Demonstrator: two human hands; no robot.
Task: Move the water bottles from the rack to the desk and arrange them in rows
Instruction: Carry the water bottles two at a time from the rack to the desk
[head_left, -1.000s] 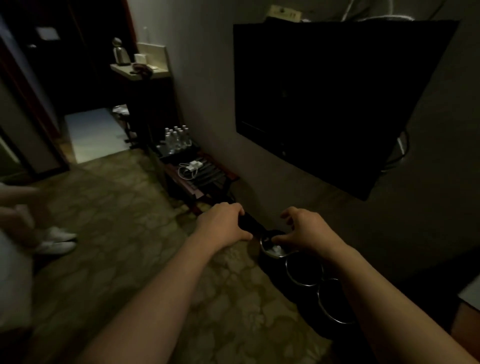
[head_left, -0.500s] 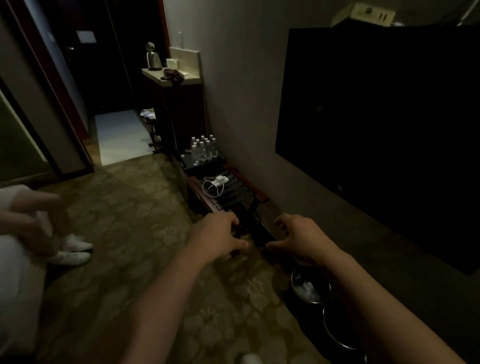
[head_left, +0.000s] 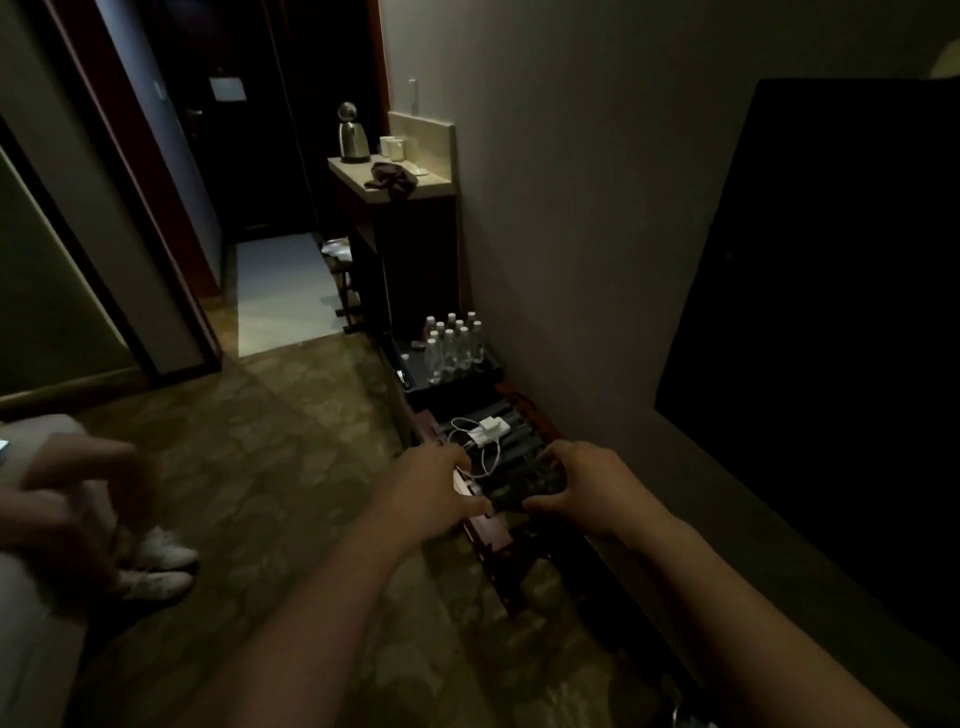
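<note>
Several clear water bottles (head_left: 453, 344) with white caps stand in a cluster on a dark tray (head_left: 415, 366) at the far end of a low slatted luggage rack (head_left: 519, 441) by the wall. My left hand (head_left: 431, 491) and my right hand (head_left: 582, 486) reach out over the rack's near end, well short of the bottles. Both hands hold nothing, with fingers curled and apart. The desk is not in view.
A white charger with cable (head_left: 485, 434) lies on the rack. Beyond stands a dark cabinet (head_left: 410, 244) with a kettle (head_left: 352, 134) and cups. A dark TV (head_left: 831, 312) hangs at right. Another person's hand (head_left: 67, 499) and white shoes (head_left: 156, 566) are at left.
The view has advanced along the wall toward the rack; the metal bins have dropped out of view, and both hands now hover over the rack's near end.
</note>
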